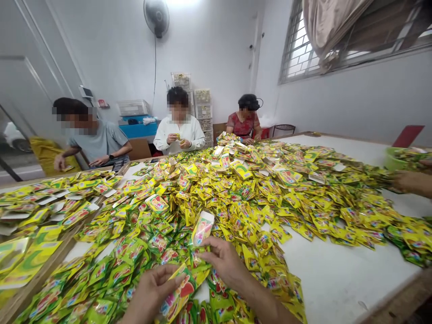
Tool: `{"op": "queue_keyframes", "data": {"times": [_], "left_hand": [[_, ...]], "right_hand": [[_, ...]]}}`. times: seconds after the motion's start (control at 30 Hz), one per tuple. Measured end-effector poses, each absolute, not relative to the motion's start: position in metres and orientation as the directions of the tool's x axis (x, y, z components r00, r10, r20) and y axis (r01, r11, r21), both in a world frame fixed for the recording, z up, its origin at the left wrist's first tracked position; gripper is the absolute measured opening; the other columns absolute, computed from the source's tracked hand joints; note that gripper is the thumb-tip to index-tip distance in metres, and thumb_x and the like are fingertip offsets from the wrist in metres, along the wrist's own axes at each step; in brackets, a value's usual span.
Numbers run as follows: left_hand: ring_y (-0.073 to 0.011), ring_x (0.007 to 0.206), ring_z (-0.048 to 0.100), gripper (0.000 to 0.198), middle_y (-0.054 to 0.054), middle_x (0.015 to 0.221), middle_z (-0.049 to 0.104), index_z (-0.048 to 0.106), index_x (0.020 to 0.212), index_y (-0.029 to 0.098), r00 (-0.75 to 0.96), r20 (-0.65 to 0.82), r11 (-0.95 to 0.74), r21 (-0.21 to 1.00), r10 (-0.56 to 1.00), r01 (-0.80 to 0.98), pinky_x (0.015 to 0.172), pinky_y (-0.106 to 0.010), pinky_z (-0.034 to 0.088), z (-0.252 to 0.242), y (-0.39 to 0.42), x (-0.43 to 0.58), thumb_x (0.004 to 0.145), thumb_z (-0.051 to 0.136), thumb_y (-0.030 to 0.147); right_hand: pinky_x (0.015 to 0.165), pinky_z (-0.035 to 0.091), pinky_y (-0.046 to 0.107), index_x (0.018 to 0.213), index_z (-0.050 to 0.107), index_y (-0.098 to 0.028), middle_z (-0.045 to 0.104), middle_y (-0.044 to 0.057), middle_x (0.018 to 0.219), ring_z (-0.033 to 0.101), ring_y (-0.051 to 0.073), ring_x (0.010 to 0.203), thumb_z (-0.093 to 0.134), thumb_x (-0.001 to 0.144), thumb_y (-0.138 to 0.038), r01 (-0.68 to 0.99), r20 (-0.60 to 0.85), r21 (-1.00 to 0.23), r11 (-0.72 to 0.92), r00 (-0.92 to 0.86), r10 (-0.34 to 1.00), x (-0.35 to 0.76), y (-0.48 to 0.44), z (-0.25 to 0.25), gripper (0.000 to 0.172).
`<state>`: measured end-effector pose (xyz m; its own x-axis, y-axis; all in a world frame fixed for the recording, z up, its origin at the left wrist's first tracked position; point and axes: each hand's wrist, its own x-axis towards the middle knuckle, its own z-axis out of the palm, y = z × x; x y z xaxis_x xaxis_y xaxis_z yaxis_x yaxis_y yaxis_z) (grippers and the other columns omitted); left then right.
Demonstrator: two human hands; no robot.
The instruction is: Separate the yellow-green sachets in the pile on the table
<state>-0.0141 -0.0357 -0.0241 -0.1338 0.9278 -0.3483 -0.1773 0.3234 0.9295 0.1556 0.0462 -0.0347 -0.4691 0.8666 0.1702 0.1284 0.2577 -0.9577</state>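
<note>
Between the thumb and fingers of my left hand [151, 290] is a small printed carton [184, 288], yellow and green with a red watermelon picture, held tilted over the pile. My right hand [224, 261] is just to its right, thumb and forefinger pinched on a small shiny packet [196, 255]; its full outline is hard to make out. Right above those fingers lies a carton [204, 228] with a pale end. Around both hands spreads a deep heap of small sealed packets [124, 265], green on the left and mostly yellow [270, 265] on the right.
Flat cartons [43, 240] lie behind a wooden strip [64, 252] at left. Three people sit across the white table [332, 274]. Another person's hand [411, 182] reaches in at right, near a green basin [393, 158]. Crates [204, 112] stand by the wall.
</note>
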Motion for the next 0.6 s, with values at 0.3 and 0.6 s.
{"op": "queue_keyframes", "data": {"times": [0.3, 0.6], "left_hand": [[-0.018, 0.057, 0.065, 0.035, -0.006, 0.063, 0.073, 0.066, 0.074, 0.013, -0.212, -0.353, 0.315, 0.929, 0.911, -0.192, 0.058, -0.026, 0.049, -0.029, -0.036, -0.017, 0.05, 0.08, 0.034], [-0.0169, 0.061, 0.066, 0.033, -0.002, 0.065, 0.073, 0.067, 0.074, 0.015, -0.187, -0.325, 0.27, 0.925, 0.927, -0.267, 0.062, -0.024, 0.05, -0.035, -0.031, -0.003, 0.048, 0.081, 0.029]], "right_hand": [[0.045, 0.021, 0.02, 0.079, 0.064, -0.018, 0.034, -0.007, 0.049, 0.029, 0.008, 0.048, 0.066, 0.066, -0.034, 0.159, 0.021, -0.979, 0.125, -0.534, 0.845, 0.159, 0.051, -0.042, 0.021], [0.049, 0.031, 0.018, 0.082, 0.061, -0.02, 0.044, -0.006, 0.06, 0.04, 0.009, 0.054, 0.065, 0.06, -0.015, 0.178, 0.109, -0.961, 0.21, -0.455, 0.884, 0.147, 0.039, -0.037, 0.022]]}}
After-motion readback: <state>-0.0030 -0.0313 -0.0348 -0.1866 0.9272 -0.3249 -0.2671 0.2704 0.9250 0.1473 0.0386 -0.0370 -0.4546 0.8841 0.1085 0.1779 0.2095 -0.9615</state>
